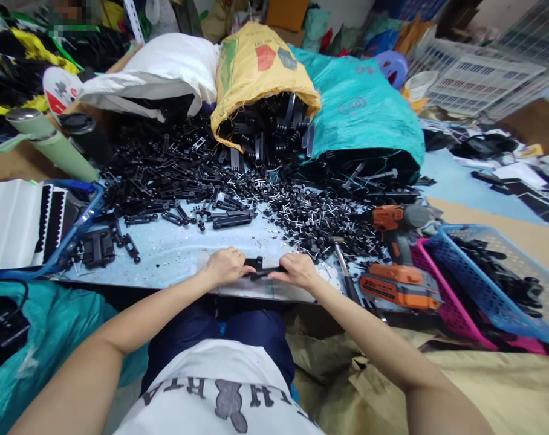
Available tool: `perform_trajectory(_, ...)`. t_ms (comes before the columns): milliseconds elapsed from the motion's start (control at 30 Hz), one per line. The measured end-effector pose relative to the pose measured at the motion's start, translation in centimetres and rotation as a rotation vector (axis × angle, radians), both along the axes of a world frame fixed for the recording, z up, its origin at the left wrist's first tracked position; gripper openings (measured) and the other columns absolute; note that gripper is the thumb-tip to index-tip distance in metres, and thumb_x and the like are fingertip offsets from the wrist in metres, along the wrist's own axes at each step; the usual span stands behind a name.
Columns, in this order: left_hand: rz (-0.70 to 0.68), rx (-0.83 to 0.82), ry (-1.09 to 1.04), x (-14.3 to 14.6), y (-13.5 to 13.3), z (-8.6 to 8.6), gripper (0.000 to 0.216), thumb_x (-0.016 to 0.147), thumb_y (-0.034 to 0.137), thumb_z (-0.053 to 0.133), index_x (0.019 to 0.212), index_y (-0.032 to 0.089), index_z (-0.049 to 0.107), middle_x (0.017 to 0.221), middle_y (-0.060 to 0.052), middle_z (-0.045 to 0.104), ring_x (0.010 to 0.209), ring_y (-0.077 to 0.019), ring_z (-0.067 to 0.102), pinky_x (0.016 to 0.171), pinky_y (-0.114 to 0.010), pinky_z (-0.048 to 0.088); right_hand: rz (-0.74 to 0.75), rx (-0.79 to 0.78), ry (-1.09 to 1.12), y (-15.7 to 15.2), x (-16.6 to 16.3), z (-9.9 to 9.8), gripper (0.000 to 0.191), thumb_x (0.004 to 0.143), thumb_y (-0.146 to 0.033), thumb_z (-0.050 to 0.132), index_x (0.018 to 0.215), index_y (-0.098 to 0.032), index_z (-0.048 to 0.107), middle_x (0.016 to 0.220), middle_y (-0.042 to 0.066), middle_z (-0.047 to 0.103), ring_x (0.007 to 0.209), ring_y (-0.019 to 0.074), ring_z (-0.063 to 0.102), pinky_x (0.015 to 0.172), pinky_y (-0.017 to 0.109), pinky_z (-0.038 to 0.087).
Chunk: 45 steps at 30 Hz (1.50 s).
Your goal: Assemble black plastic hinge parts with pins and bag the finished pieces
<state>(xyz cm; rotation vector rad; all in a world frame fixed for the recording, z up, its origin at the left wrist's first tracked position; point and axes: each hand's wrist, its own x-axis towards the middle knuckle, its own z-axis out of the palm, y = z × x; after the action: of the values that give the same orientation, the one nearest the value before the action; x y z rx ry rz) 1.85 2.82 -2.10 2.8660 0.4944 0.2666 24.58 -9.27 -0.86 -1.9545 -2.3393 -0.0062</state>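
Note:
Near the front edge of the table, both hands grip black plastic parts (266, 273). My left hand (227, 266) is closed on the left end, thumb along the near side. My right hand (298, 270) pinches the right end. Whether this is one piece or two joined ones, I cannot tell, since the fingers hide the ends. Behind my left hand lies a longer black plastic part (233, 219). Loose screws and small black pieces (329, 217) are heaped beyond my right hand. To the right rests a hammer (344, 269), with an orange cordless drill (395, 254) beside it.
A white sack (165, 66), a yellow sack (265, 60) and a teal sack (360, 109) stand at the back, spilling black parts. A blue basket (496, 235) and a pink basket (442, 302) stand right. A green bottle (59, 148) and another blue basket (81, 226) are left.

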Motion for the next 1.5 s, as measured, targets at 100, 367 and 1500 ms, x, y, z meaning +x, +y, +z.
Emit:
perform_trajectory(100,-0.072,-0.214,-0.234,-1.7,-2.1,2.9,0.062,0.09,0.057,0.017,0.066,0.018,0.059,0.061,-0.009,0.059,0.063,-0.019,0.056,0.059,-0.03,0.042,0.227,-0.07,0.35,-2.1,-1.7,2.8,0.071,0.084,-0.072,0.019,0.062,-0.017,0.058,0.053,0.005,0.051,0.052,0.0138,0.049,0.053,0.027,0.033)
perform_trajectory(367,-0.111,-0.504,-1.019,-1.3,-8.5,5.1,0.064,0.093,0.052,0.01,0.087,0.014,0.062,0.069,-0.008,0.061,0.067,-0.0155,0.058,0.062,-0.028,0.045,0.031,0.62,1.493,0.0,-12.8,1.1,0.034,0.092,-0.05,0.026,0.094,-0.026,0.05,0.09,0.004,0.055,0.076,0.016,0.055,0.069,0.033,0.046)
perform_trajectory(1500,0.902,0.11,0.114,-5.3,21.2,2.0,0.033,0.078,0.015,0.046,0.11,0.012,0.052,0.11,-0.016,0.054,0.106,-0.0285,0.047,0.085,-0.039,0.042,-0.761,0.262,0.592,27.4,5.5,2.1,0.047,0.091,-0.035,0.024,0.101,-0.008,0.061,0.078,0.008,0.063,0.071,0.0183,0.059,0.066,0.03,0.048)
